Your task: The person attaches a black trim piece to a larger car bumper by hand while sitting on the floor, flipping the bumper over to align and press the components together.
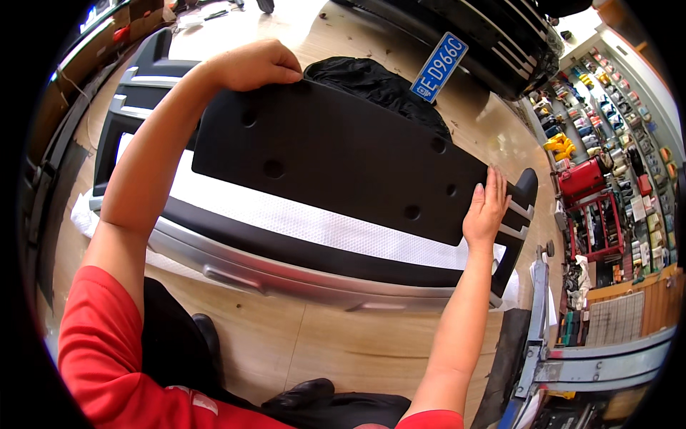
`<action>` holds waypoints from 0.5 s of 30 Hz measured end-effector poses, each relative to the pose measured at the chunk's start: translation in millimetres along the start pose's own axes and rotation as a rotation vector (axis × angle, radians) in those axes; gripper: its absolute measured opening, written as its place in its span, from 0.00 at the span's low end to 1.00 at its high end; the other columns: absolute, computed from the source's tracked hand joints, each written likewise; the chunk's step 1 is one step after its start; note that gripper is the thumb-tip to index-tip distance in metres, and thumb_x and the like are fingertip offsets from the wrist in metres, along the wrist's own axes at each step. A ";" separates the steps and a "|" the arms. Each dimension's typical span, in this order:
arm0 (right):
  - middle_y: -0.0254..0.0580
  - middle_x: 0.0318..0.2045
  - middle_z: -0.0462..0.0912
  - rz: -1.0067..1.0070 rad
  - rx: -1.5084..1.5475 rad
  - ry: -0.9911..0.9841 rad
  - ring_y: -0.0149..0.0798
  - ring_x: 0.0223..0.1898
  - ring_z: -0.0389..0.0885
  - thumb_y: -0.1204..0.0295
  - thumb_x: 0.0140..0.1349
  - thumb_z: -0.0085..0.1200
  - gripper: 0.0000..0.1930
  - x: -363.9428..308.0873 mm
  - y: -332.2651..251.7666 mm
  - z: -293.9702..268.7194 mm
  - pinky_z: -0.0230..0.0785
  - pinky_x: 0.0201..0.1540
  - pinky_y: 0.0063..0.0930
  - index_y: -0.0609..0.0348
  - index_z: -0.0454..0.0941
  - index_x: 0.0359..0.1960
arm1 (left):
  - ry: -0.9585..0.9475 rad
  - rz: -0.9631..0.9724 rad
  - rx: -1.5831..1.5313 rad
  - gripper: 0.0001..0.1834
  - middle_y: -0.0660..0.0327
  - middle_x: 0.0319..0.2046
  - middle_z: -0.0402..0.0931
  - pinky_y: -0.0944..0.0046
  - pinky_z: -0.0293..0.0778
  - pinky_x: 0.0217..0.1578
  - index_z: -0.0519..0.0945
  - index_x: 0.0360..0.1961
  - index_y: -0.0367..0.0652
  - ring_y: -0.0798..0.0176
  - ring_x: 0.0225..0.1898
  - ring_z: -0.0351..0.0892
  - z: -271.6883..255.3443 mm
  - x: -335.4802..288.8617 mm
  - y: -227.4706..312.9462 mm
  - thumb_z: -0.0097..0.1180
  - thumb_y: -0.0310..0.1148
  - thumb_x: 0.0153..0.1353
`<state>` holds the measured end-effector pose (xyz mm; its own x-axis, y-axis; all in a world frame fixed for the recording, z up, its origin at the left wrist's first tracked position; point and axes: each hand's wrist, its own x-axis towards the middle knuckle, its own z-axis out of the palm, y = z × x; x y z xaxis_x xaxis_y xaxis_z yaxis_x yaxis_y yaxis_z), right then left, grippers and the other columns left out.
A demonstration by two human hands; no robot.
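A flat black panel (336, 143) with several round dimples or holes lies tilted across a silver and black car bumper (300, 275). My left hand (254, 66) curls over the panel's far left edge, its fingertips partly hidden. At the panel's right end, my right hand (486, 209) rests against the edge with fingers stretched out and close together. Under the panel, a white dimpled sheet (286, 214) shows in the middle of the bumper.
Beyond the panel lies a black bunched cloth or bag (364, 82), beside a blue plate (439, 66). The front of a black car (486, 43) stands at the back. Crowded shelves (607, 121), a red frame (597, 225) and a grey lift arm (607, 368) line the right.
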<state>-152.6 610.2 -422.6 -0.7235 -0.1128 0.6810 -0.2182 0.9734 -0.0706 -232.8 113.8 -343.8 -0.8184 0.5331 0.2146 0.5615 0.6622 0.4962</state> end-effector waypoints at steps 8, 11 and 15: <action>0.62 0.72 0.59 0.048 -0.051 -0.023 0.67 0.74 0.53 0.58 0.73 0.47 0.31 -11.5 -15.8 1.0 0.43 0.72 0.66 0.62 0.61 0.72 | -0.013 -0.028 -0.032 0.16 0.52 0.34 0.85 0.60 0.77 0.44 0.84 0.44 0.33 0.60 0.37 0.82 2.6 1.1 4.3 0.56 0.36 0.65; 0.63 0.73 0.57 0.032 -0.077 -0.026 0.67 0.75 0.51 0.56 0.75 0.44 0.32 -17.7 -32.8 3.3 0.41 0.74 0.61 0.63 0.57 0.73 | -0.011 -0.034 -0.037 0.16 0.52 0.35 0.85 0.59 0.76 0.44 0.84 0.44 0.33 0.60 0.37 0.82 1.9 0.2 6.2 0.56 0.36 0.65; 0.67 0.74 0.52 -0.009 -0.086 -0.070 0.70 0.75 0.47 0.51 0.71 0.49 0.38 -26.5 -53.6 3.1 0.40 0.73 0.66 0.66 0.56 0.73 | -0.002 -0.033 -0.034 0.16 0.52 0.35 0.85 0.59 0.77 0.45 0.84 0.44 0.33 0.59 0.37 0.83 2.9 0.0 3.9 0.56 0.36 0.65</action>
<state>-123.7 560.4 -439.2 -0.7664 -0.1320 0.6287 -0.1701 0.9854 -0.0004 -230.3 117.9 -344.3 -0.8360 0.5123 0.1965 0.5299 0.6611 0.5312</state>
